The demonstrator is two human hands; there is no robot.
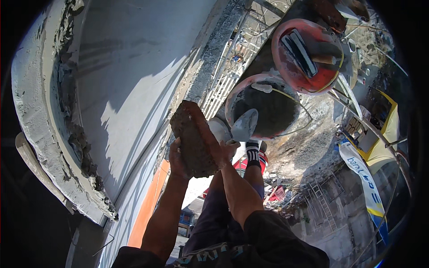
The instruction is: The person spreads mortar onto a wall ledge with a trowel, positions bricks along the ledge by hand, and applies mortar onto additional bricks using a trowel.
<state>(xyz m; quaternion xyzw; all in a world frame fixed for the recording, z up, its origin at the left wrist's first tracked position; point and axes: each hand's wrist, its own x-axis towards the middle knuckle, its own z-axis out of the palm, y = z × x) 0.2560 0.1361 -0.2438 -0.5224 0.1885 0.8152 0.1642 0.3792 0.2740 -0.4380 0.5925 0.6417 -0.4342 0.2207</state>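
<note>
A red brick (202, 125) is gripped between my two hands, tilted, its broad face coated with grey mortar. My left hand (177, 161) is closed on its lower left edge. My right hand (225, 153) is closed along its right side and also appears to hold a trowel, whose mortar-smeared blade (245, 125) points away from me; the handle is mostly hidden by the fingers. Just past the blade stands a bucket (229, 103) of dark wet mortar. Beyond it is a red bucket (286, 79) with a black-and-white float (298, 52) and a wooden handle inside.
A pale wall with a rough, mortar-crusted ledge (33, 96) runs along my left; a wooden strip (38, 167) lies against its outer side. My striped-sock foot (253, 154) is below the trowel. Scaffold poles (377, 131) and a banner (363, 174) are right, with ground far below.
</note>
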